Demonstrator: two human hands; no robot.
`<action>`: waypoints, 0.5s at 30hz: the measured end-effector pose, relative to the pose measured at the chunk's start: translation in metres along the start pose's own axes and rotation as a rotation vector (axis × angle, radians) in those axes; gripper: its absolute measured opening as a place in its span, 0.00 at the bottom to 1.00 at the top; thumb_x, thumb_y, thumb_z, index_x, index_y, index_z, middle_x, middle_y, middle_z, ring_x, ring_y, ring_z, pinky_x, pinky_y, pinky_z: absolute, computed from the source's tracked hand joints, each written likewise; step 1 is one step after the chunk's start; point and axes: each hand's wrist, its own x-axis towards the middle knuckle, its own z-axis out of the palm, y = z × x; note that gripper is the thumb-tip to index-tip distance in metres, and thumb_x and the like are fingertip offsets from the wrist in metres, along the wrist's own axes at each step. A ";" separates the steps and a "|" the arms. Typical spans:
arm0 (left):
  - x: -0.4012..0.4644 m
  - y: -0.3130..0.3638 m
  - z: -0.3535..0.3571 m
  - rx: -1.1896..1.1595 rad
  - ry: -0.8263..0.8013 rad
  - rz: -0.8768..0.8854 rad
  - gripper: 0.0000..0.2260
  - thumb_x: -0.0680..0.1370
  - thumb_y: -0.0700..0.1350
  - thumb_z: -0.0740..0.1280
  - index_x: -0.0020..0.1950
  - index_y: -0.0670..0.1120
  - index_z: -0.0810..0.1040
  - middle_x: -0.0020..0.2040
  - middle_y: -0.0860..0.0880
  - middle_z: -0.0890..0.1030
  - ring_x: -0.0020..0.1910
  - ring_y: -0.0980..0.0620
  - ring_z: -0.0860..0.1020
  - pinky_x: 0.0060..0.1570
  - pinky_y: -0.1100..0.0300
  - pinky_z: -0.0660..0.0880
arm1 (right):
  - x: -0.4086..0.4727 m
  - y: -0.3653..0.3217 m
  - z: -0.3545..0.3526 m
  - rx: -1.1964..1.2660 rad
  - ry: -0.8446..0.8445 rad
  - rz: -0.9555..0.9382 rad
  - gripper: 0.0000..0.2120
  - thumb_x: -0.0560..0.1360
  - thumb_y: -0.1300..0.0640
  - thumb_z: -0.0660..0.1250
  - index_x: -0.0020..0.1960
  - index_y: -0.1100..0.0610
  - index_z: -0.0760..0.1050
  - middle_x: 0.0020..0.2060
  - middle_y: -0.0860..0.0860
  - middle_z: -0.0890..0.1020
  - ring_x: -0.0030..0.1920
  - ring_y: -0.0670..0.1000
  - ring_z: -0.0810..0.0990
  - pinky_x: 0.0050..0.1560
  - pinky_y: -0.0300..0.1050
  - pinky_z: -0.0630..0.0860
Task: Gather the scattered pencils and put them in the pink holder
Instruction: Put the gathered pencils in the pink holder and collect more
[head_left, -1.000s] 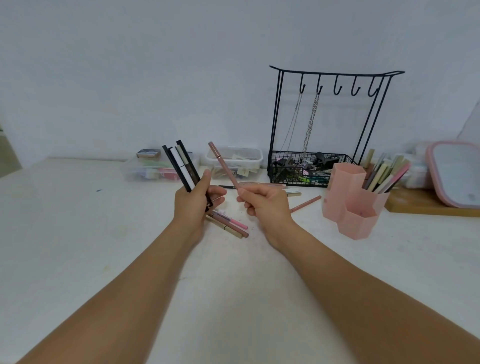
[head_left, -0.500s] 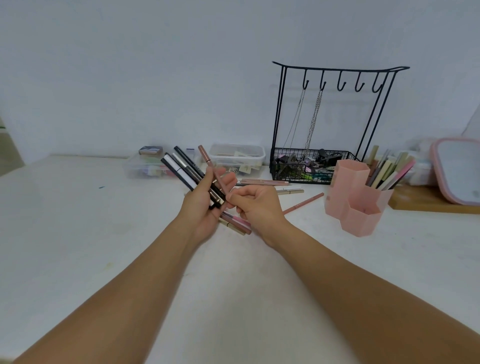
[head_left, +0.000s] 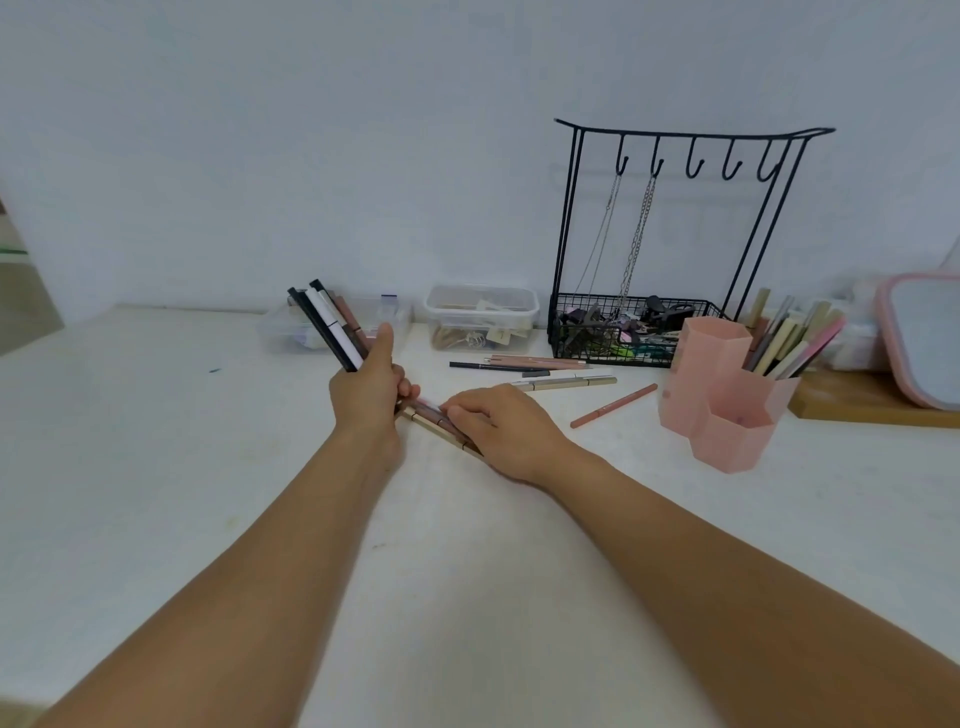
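The white table (head_left: 156, 493) is filling the lower half of the frame, with its far edge running along the wall at mid-height and wide bare surface lying at the lower left and lower centre, on both sides of the forearms. The clutter is sitting along the back edge: two clear plastic boxes (head_left: 480, 317) in the centre, a black wire rack (head_left: 675, 249) to their right, and the pink holder (head_left: 722, 395) at centre right, already carrying several pencils in its rear cup. Between the boxes and the holder, loose pencils (head_left: 519, 366) are lying flat near the rack, and a single pink pencil (head_left: 613, 406) is lying at a slant just left of the holder. The left hand (head_left: 366, 395) is rising from the lower left, its fingers curling round a bundle of pencils (head_left: 330, 327) that is fanning toward the upper left, the thumb pressing upward along them. The right hand (head_left: 498, 428) is reaching in from the lower right, palm down on the table, its fingertips pinching a few pencils (head_left: 434, 418) that are lying on the table between the two hands.
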 end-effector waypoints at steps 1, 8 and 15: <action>0.001 -0.002 0.000 0.028 -0.005 -0.001 0.14 0.78 0.53 0.73 0.43 0.46 0.73 0.27 0.50 0.70 0.23 0.55 0.71 0.35 0.57 0.80 | 0.001 0.000 0.000 -0.007 0.015 0.022 0.19 0.80 0.47 0.56 0.33 0.52 0.68 0.29 0.50 0.73 0.34 0.52 0.72 0.40 0.54 0.73; -0.003 -0.008 0.003 0.083 -0.029 0.025 0.12 0.77 0.48 0.74 0.39 0.43 0.77 0.24 0.50 0.77 0.26 0.52 0.78 0.45 0.50 0.81 | 0.000 0.019 -0.019 -0.052 0.216 0.189 0.15 0.76 0.53 0.69 0.30 0.52 0.77 0.28 0.46 0.79 0.32 0.46 0.77 0.35 0.41 0.70; -0.009 -0.009 0.002 0.136 -0.153 0.023 0.14 0.76 0.52 0.75 0.39 0.45 0.75 0.25 0.52 0.69 0.23 0.54 0.66 0.27 0.60 0.66 | 0.001 0.025 -0.024 0.372 0.348 0.288 0.05 0.72 0.64 0.76 0.47 0.57 0.85 0.40 0.50 0.84 0.38 0.44 0.80 0.43 0.36 0.78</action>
